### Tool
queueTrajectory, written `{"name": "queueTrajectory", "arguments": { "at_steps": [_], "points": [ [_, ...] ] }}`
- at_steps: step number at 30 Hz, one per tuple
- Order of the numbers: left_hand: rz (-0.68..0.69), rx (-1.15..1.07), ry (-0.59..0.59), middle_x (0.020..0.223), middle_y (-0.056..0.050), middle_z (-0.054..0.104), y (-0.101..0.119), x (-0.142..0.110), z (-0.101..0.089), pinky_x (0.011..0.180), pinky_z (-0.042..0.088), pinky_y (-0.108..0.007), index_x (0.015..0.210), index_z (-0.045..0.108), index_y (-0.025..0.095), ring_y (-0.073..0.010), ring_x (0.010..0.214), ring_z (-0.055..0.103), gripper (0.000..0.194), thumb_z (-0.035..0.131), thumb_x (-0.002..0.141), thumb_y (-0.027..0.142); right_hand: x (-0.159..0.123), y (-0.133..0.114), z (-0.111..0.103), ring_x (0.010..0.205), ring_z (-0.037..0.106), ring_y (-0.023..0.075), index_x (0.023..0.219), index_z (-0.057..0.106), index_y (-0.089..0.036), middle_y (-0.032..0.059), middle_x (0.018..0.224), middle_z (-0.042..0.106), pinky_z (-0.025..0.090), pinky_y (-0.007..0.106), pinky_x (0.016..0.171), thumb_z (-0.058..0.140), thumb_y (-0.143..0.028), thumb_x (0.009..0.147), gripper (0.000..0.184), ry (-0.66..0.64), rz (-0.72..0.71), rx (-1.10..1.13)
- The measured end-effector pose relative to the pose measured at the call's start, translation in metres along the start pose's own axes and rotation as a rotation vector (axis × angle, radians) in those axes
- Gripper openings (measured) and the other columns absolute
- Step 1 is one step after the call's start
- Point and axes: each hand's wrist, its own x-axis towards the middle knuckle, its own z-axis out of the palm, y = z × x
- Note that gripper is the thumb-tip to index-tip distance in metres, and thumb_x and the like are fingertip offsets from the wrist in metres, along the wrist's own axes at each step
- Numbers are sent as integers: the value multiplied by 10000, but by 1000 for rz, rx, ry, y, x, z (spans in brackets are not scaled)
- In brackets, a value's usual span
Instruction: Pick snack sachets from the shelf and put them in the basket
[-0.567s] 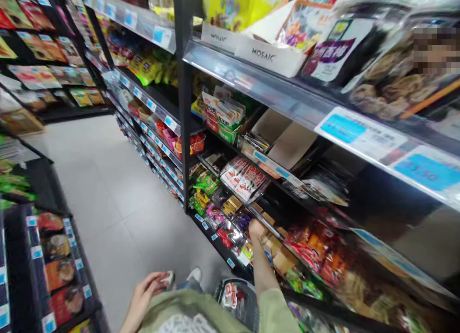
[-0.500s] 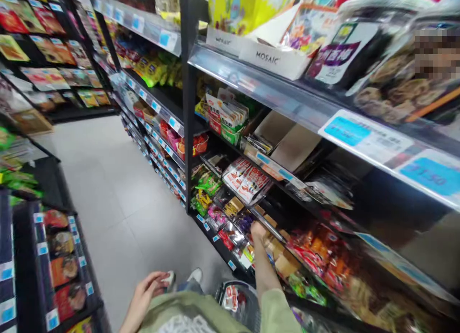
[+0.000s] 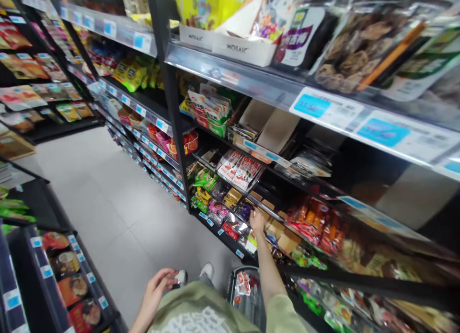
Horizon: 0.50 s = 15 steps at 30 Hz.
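Near my waist, my left hand [image 3: 161, 279] hangs in the air, its fingers loosely bent and nothing in them. My right hand [image 3: 257, 222] reaches down to the low shelf on the right, at the edge of a compartment of small purple-wrapped snacks [image 3: 245, 210]. Its fingertips are hidden, so I cannot tell whether they hold a pack. Around it lie red packets [image 3: 230, 230], pink packets [image 3: 217, 209] and open cardboard boxes [image 3: 276, 228]. Below my right forearm is a dark shopping basket [image 3: 233, 300] with a white-and-red package [image 3: 243, 283] in it.
Upper shelves jut out on the right, bearing price tags [image 3: 325, 107] and clear plastic jars [image 3: 305, 31]. A black upright post [image 3: 173, 112] divides the shelving. Grey tiled floor [image 3: 118, 194] runs along the aisle. To the left stands a low display of round packaged foods [image 3: 74, 287].
The view has shifted, so the shelves appear further left and more of the basket shows. My right hand stays at the purple snacks; my left hand remains near my waist.
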Motion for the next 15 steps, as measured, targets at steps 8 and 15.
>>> {"name": "queueTrajectory", "arguments": {
  "at_steps": [8,15],
  "points": [
    [19,131,-203,886,-97,755,9,25,-5,738,543,-343,849,700,172,-255,798,691,343,686,631,436,-228,23,36,1102,618,269,1040,664,-170,140,1144,695,468,432,983,450,-322,877,309,184,221,419],
    [138,423,-477,549,48,466,-8,60,3,534,412,-233,903,655,165,-124,522,473,325,568,734,428,-442,42,90,694,647,150,856,646,-174,6,786,688,548,315,700,618,-282,902,120,187,951,723]
  ]
}}
